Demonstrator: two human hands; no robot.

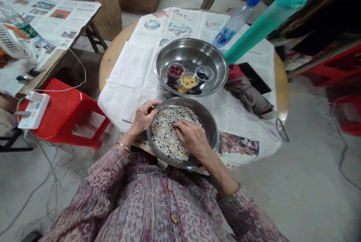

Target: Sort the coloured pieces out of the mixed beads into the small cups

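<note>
A steel bowl (211, 121) close to my body holds a spread of white grains (169, 136) mixed with yellow, dark red and black pieces. My left hand (146, 116) is closed at its left rim, thumb and fingers on the edge. Inside the bowl, my right hand (194, 138) has its fingertips pinched together at the grains; what they hold is too small to tell. Just behind stands a wider steel basin (166, 54) with three clear cups: one of dark red beans (175, 70), one of yellow pieces (188, 81), one of black beans (202, 76).
Newspaper (124, 95) covers the round table (108, 61). Behind the basin are a plastic bottle (234, 23) and a long green tube (267, 23). A crumpled cloth (248, 93) and dark tablet (255, 78) lie right. A red stool (67, 116) bears a power strip (35, 110).
</note>
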